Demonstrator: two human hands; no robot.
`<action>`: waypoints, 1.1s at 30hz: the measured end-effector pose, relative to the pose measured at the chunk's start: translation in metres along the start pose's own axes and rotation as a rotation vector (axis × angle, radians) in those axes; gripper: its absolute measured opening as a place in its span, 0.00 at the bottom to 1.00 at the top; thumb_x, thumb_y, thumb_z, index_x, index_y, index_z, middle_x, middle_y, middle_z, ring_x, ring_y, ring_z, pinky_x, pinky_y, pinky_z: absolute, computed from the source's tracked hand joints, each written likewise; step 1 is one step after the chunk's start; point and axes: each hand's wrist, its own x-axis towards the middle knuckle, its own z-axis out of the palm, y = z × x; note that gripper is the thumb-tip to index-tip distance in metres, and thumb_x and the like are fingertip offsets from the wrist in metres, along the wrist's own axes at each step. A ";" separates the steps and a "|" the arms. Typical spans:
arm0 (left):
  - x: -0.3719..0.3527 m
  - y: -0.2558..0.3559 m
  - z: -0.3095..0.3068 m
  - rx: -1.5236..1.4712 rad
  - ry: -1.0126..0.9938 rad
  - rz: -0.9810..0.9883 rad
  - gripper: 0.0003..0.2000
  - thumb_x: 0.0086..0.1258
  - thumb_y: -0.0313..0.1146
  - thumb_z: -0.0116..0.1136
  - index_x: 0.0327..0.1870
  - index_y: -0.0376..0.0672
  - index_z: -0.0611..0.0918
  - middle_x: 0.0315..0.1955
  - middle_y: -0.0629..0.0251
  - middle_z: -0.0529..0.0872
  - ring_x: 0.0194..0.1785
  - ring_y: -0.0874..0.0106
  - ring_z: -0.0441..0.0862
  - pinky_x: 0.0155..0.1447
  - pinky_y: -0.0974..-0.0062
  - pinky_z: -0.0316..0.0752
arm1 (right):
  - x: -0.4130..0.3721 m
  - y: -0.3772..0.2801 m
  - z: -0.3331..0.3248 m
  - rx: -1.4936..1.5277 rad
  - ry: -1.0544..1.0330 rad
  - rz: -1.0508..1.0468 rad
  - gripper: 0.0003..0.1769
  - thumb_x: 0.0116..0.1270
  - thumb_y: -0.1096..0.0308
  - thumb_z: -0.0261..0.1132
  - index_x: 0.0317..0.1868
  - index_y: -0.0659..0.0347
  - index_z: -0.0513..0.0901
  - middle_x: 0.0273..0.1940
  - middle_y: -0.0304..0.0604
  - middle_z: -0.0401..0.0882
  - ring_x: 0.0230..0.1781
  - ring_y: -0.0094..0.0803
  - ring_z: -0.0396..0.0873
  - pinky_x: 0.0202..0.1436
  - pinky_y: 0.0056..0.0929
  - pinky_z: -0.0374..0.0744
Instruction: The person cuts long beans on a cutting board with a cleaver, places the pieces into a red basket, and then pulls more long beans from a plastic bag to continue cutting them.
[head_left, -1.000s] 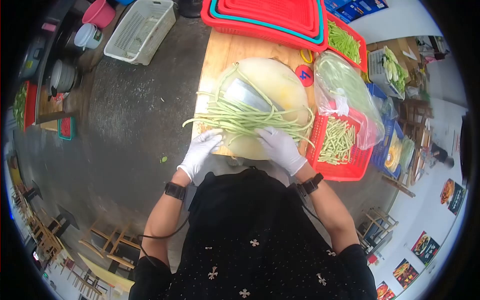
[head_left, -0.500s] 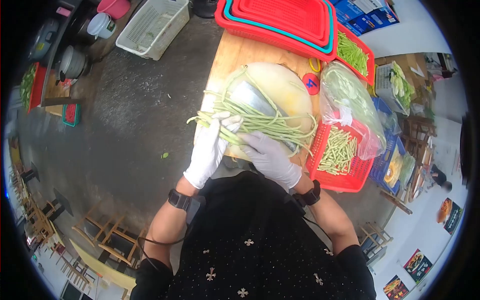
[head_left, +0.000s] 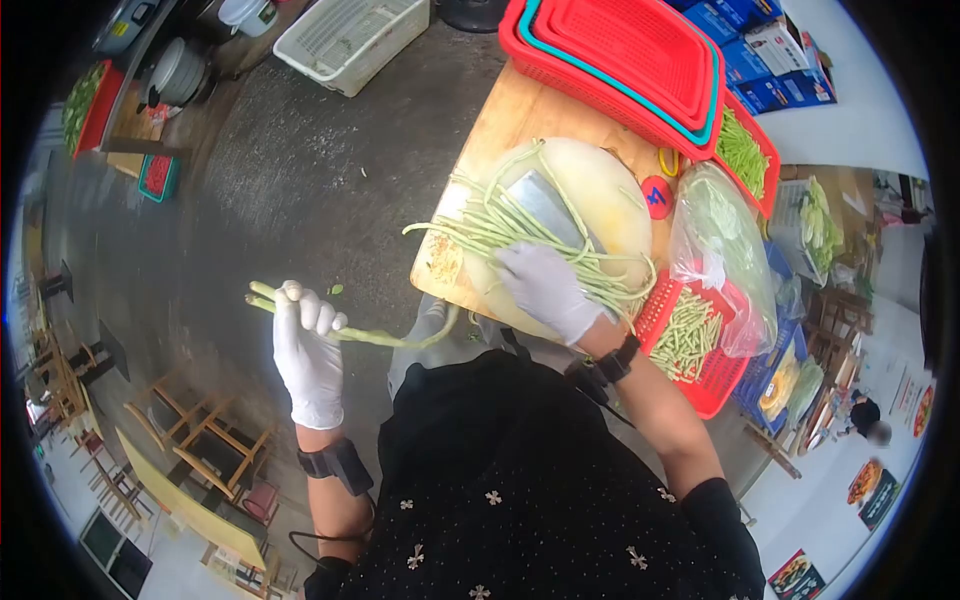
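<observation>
Grips one or two long beans (head_left: 392,341) near one end in the curled left hand (head_left: 308,350), out past the edge of the desk (head_left: 490,125), likely to keep the trailing lengths clear of the pile (head_left: 487,222). Rests the right hand (head_left: 550,290) on that pile, slightly bent, perhaps to steady it; impossible to make out any grasp beneath. Heaped mostly on the round board (head_left: 615,195), partly over a broad blade (head_left: 543,205), within reach of both hands. Beside the board, probably for easy reach, a red basket (head_left: 715,392) of cut pieces (head_left: 686,335); beyond, stacked baskets (head_left: 604,102).
</observation>
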 end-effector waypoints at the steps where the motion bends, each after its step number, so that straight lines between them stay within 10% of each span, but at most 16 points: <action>1: -0.002 0.001 -0.002 0.029 0.087 -0.027 0.10 0.92 0.42 0.44 0.51 0.50 0.76 0.29 0.79 0.63 0.30 0.82 0.60 0.42 0.77 0.67 | 0.013 -0.005 0.001 0.001 -0.004 -0.011 0.10 0.72 0.63 0.64 0.46 0.58 0.87 0.40 0.47 0.84 0.43 0.47 0.84 0.47 0.47 0.81; 15: 0.017 -0.027 -0.030 0.224 0.074 -0.145 0.13 0.90 0.45 0.49 0.51 0.47 0.79 0.27 0.79 0.64 0.32 0.79 0.63 0.45 0.73 0.71 | 0.121 -0.036 0.062 -0.563 -0.210 -0.094 0.06 0.68 0.65 0.65 0.39 0.49 0.90 0.40 0.39 0.83 0.47 0.37 0.83 0.50 0.39 0.79; 21: 0.039 -0.053 -0.020 0.096 0.016 -0.241 0.16 0.88 0.46 0.53 0.59 0.42 0.80 0.30 0.76 0.71 0.33 0.79 0.70 0.45 0.73 0.76 | 0.089 -0.062 -0.013 0.389 0.157 -0.016 0.09 0.69 0.65 0.70 0.43 0.61 0.89 0.41 0.51 0.86 0.45 0.50 0.84 0.50 0.43 0.81; 25: 0.051 -0.063 0.026 0.252 -0.118 -0.230 0.22 0.89 0.47 0.50 0.69 0.38 0.77 0.52 0.63 0.87 0.50 0.74 0.85 0.55 0.72 0.83 | 0.061 -0.079 -0.050 0.510 0.364 0.082 0.10 0.67 0.69 0.74 0.45 0.65 0.89 0.40 0.51 0.88 0.44 0.50 0.85 0.50 0.41 0.83; 33: 0.040 -0.062 0.099 0.166 -0.480 -0.227 0.25 0.92 0.42 0.42 0.77 0.31 0.67 0.68 0.49 0.81 0.72 0.62 0.79 0.77 0.61 0.72 | 0.028 -0.099 -0.079 0.516 0.553 0.062 0.09 0.64 0.74 0.77 0.44 0.66 0.90 0.37 0.50 0.87 0.39 0.46 0.85 0.46 0.39 0.82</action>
